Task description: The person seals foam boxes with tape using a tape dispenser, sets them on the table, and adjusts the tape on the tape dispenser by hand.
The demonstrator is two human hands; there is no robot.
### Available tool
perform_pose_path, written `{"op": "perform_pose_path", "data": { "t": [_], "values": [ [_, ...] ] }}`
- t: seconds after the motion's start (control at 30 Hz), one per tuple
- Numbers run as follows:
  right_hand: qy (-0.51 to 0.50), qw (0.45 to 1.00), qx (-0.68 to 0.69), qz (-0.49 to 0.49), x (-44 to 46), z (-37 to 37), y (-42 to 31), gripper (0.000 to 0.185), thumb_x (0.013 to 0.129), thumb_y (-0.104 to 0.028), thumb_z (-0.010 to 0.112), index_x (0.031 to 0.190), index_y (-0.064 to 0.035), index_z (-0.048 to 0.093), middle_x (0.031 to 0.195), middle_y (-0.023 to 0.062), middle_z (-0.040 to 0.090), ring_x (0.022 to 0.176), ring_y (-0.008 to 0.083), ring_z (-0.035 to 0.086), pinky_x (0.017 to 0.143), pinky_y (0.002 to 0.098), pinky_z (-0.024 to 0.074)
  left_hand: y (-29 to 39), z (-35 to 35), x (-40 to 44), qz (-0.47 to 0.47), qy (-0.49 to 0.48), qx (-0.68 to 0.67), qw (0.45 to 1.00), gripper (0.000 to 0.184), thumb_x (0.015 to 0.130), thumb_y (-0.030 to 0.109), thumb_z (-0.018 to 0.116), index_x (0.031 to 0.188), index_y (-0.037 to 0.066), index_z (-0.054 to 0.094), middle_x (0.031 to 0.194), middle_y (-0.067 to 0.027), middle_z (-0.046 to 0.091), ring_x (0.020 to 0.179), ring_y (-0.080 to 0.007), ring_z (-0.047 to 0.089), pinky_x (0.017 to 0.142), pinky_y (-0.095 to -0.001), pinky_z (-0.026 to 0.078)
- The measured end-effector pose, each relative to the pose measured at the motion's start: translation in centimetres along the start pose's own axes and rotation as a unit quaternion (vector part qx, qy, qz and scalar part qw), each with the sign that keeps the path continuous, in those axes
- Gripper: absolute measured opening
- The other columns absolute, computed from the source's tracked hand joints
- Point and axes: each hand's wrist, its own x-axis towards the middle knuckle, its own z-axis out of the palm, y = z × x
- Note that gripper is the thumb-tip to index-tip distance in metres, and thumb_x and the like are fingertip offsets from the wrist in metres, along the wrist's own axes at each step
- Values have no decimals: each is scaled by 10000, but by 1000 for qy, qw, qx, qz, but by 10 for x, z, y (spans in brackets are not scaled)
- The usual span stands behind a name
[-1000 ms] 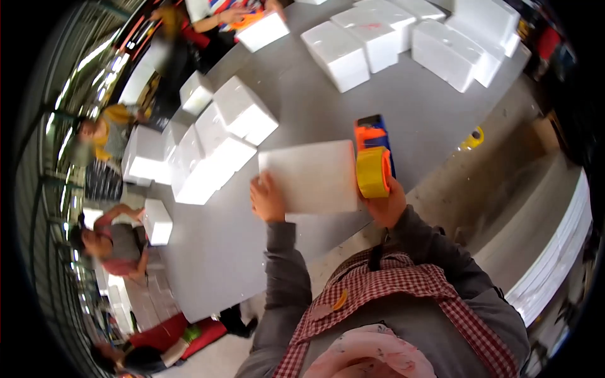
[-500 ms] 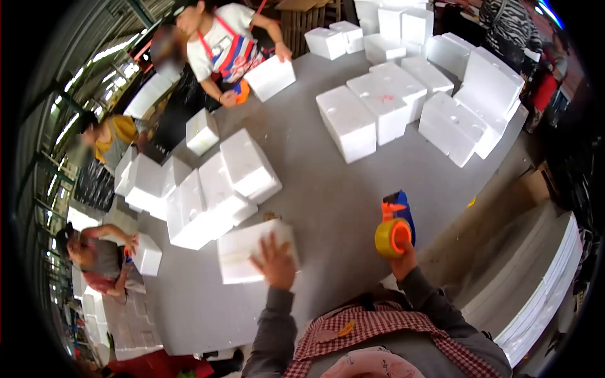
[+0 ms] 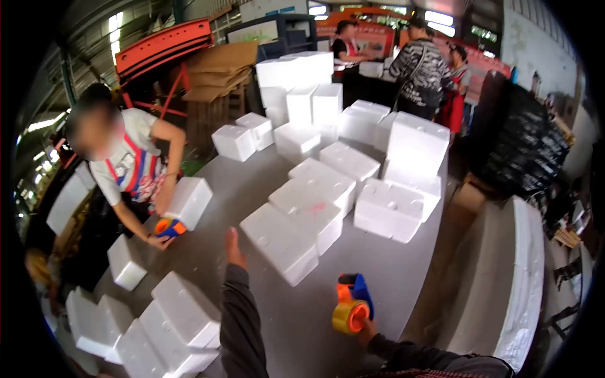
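My right hand is closed on a tape dispenser, blue and orange with a yellow roll of tape, held above the grey table. My left hand reaches forward over the table, seen edge-on with its fingers stretched out and nothing in it. Just right of that hand stands a white foam box, with a small gap between them. Behind it sit a foam box with a red mark and another foam box, close together. To the right is one more foam box.
Across the table a co-worker holds another tape dispenser beside a foam box. More foam boxes stand at lower left, and a stack at the back. White foam sheets lean at the right.
The view has swung right and up. My left hand has left the foam box it was over and now reaches forward. The tape dispenser stays in my right hand.
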Motion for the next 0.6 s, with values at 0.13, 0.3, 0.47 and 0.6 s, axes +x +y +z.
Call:
{"op": "perform_pose_path", "data": {
  "t": [0.13,0.3,0.47,0.6],
  "values": [
    [-24,994,107,-11,10,59,-38,390,855,-194,437,1206,-23,435,1183,122,507,1105,259,484,975,383,365,-38,9,83,-74,-229,-40,970,767,741,679,462,1307,171,363,1327,17,382,1214,-178,345,938,-473,276],
    [-86,958,235,-140,80,126,-59,373,863,-274,388,1142,-43,479,1067,94,544,1009,243,511,928,375,382,-39,18,18,-72,-178,10,981,734,693,701,451,1267,248,394,1290,26,412,1180,-169,363,851,-481,327],
    [-219,942,251,-38,126,107,-34,391,836,-387,396,1088,-118,528,1014,2,585,940,195,548,827,339,420,-107,-40,-52,60,8,59,996,646,777,530,523,1289,171,361,1119,-40,494,977,-187,458,718,-427,405],
    [-216,963,160,25,74,73,-54,410,843,-341,375,1153,-109,505,1076,41,575,997,213,536,864,363,412,-111,-53,-143,17,151,-35,988,505,830,357,555,1129,-36,449,876,-102,541,788,-150,484,645,-323,416]
  ]
}}
